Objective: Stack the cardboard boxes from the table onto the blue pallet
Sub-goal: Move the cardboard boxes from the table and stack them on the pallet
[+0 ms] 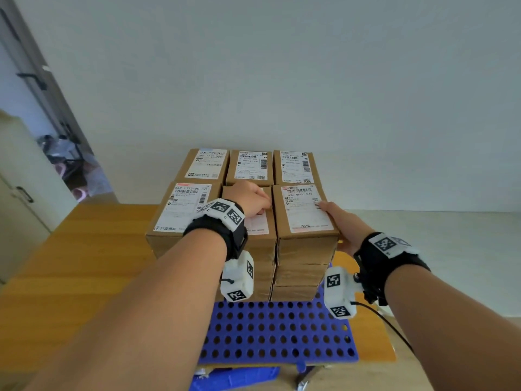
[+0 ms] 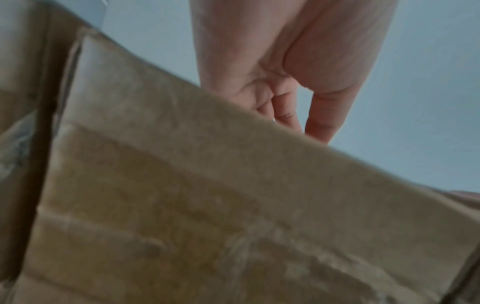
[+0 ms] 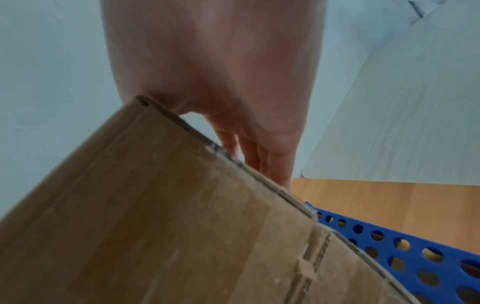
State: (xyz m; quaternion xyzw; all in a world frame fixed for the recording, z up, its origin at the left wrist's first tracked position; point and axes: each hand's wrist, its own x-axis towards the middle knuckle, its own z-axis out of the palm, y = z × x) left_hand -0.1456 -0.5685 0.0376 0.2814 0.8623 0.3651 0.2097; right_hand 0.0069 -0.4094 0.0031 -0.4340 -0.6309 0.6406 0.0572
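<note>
Brown cardboard boxes with white shipping labels stand stacked on the blue perforated pallet [image 1: 282, 334], two rows of three across the top. My right hand [image 1: 346, 224] grips the front right box [image 1: 306, 213], thumb on its label and fingers down its right side. My left hand [image 1: 253, 198] rests on the front middle box [image 1: 258, 244], fingertips against the front right box's left edge. In the left wrist view my left hand [image 2: 285, 82] reaches over a box [image 2: 207, 205], its fingertips hidden. The right wrist view has my right hand [image 3: 221, 72] beside the box [image 3: 155, 205], above the pallet [image 3: 389, 246].
The pallet lies on a wood-coloured surface [image 1: 84, 263]. A pale table top [image 1: 437, 249] runs along the right, close to the stack. A plain wall rises behind the boxes. An open doorway [image 1: 70, 159] and a cabinet [image 1: 19, 193] are on the left.
</note>
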